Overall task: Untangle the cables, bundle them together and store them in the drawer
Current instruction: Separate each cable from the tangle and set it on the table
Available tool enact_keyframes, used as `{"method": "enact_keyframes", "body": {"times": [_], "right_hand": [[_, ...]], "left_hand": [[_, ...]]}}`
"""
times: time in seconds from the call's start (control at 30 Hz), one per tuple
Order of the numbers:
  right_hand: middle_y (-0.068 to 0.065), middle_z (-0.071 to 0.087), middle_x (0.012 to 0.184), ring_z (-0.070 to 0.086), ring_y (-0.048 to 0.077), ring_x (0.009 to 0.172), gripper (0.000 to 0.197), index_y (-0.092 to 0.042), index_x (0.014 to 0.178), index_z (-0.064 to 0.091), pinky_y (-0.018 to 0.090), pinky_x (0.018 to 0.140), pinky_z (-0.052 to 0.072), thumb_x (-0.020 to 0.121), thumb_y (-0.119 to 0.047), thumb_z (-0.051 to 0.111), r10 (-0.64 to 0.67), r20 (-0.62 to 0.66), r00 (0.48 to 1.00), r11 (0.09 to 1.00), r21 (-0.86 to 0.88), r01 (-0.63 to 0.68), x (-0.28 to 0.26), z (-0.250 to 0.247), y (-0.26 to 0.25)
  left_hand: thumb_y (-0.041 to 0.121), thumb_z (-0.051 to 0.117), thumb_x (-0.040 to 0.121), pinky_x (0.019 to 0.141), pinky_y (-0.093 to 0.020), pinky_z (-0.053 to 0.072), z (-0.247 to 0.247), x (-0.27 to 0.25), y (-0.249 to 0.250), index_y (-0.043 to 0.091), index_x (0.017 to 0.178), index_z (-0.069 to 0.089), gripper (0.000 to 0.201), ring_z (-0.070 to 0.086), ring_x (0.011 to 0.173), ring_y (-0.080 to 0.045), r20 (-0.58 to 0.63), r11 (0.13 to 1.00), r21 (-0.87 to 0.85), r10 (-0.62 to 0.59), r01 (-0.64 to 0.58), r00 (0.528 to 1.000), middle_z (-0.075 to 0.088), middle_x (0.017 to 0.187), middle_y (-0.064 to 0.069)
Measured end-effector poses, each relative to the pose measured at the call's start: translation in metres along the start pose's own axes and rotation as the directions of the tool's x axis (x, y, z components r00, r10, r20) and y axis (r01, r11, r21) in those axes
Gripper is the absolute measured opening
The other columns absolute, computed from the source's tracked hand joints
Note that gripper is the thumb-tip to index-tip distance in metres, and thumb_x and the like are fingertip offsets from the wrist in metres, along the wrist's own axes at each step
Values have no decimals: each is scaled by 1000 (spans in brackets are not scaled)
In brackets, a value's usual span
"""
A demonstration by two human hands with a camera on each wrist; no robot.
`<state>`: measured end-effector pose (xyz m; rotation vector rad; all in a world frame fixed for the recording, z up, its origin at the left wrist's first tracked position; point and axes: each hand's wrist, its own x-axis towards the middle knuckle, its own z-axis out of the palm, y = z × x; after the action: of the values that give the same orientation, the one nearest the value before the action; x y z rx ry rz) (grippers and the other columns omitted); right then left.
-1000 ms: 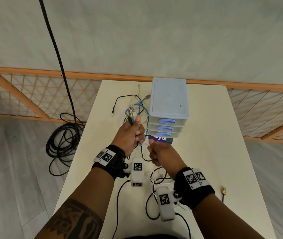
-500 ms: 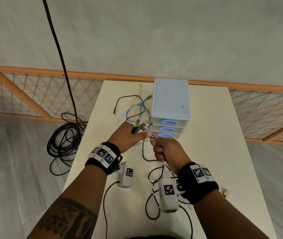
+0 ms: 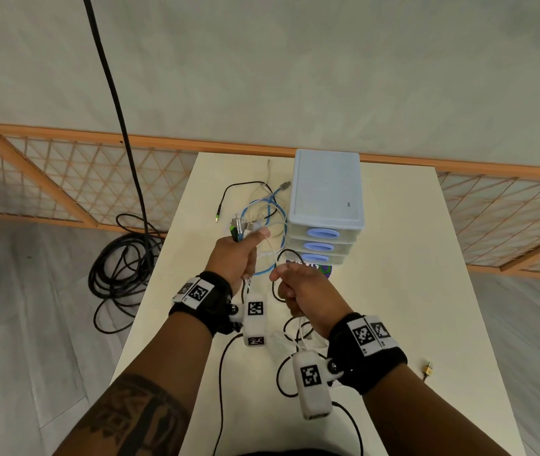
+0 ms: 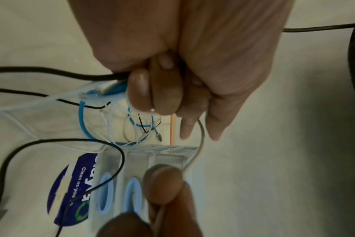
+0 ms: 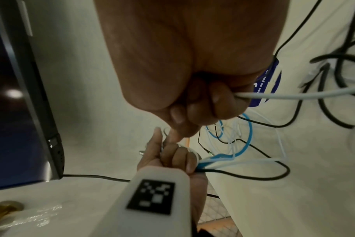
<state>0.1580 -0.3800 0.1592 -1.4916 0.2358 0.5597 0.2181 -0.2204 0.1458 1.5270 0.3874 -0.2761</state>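
- Cables [image 3: 263, 222]: plug ends bunched in left hand [image 3: 234, 258], fist grip, above worktop [image 3: 410, 291], left of drawer unit [image 3: 326, 205].
- Right hand [image 3: 301, 292]: curled grip on a white cable [image 5: 294, 95].

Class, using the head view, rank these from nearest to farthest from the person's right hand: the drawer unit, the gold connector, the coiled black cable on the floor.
1. drawer unit, just ahead of the right hand.
2. gold connector, near the table's right edge.
3. coiled black cable, on the floor, far left.
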Motion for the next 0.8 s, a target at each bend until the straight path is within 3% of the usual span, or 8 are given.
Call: {"method": "enact_keyframes", "body": {"times": [0.17, 0.23, 0.3, 0.37, 0.47, 0.6, 0.73, 0.8], "right_hand": [[-8, 45, 48, 29, 10, 42, 30, -12, 93, 66, 22, 44, 24, 105, -23, 41, -40, -67, 997, 993, -112, 32, 3, -1, -7], [-7, 46, 48, 31, 10, 41, 30, -10, 96, 67, 22, 43, 25, 106, -24, 43, -37, -89, 995, 992, -123, 26, 4, -1, -8], [-7, 46, 48, 32, 11, 40, 29, -11, 92, 68, 22, 43, 25, 105, -22, 43, -27, -92, 995, 991, -135, 14, 4, -3, -9], [-7, 44, 48, 31, 12, 41, 30, -13, 87, 68, 23, 45, 23, 104, -21, 45, -23, -76, 997, 990, -142, 12, 3, -5, -9], [-5, 46, 51, 32, 13, 42, 30, -15, 85, 69, 24, 45, 25, 102, -21, 45, -58, -84, 995, 980, -196, 41, 3, -10, -6], [0, 49, 52, 31, 15, 41, 31, -15, 86, 71, 24, 45, 26, 103, -24, 47, -50, -131, 990, 982, -185, 25, 7, -9, -4], [-3, 46, 47, 30, 15, 40, 30, -14, 85, 68, 22, 44, 24, 103, -20, 45, -7, -114, 993, 991, -137, -9, 7, -9, -7], [-4, 44, 47, 30, 12, 39, 30, -13, 84, 66, 21, 42, 24, 104, -23, 46, 13, -89, 996, 993, -118, -23, 4, -10, -8]], "left_hand": [[29, 77, 88, 46, -27, 22, 5, -5, 0, -11, 78, 64, 44, 24, 40, -17, 190, 981, 192, -30, -7, 981, 32, 44, 0], [34, 80, 82, 44, -23, 25, 9, -2, 0, -21, 94, 65, 59, 25, 40, -18, 100, 979, 200, 10, -30, 995, 33, 44, 1], [42, 82, 71, 45, -24, 24, 12, 4, 1, -16, 102, 68, 67, 24, 43, -19, -53, 992, 116, 46, -40, 998, 32, 46, 1], [38, 80, 78, 46, -26, 22, 8, 9, 4, -5, 100, 76, 48, 21, 44, -18, -142, 999, -3, 38, -39, 989, 30, 48, -1], [34, 70, 94, 45, -25, 23, 2, 9, 8, 7, 94, 80, 28, 23, 41, -17, 2, 996, 83, -30, 30, 1000, 30, 46, 2], [32, 80, 85, 45, -26, 26, 8, 4, 5, 4, 81, 63, 33, 26, 41, -17, 182, 957, 288, -80, 25, 980, 34, 44, 1], [33, 87, 75, 50, -26, 28, 11, 13, 2, -2, 78, 68, 41, 30, 40, -16, -38, 973, 230, 14, -5, 999, 38, 44, 5], [30, 88, 76, 48, -25, 29, 8, 18, 5, 7, 70, 67, 32, 31, 41, -16, -178, 991, 135, 15, 9, 984, 39, 44, 5]]}}
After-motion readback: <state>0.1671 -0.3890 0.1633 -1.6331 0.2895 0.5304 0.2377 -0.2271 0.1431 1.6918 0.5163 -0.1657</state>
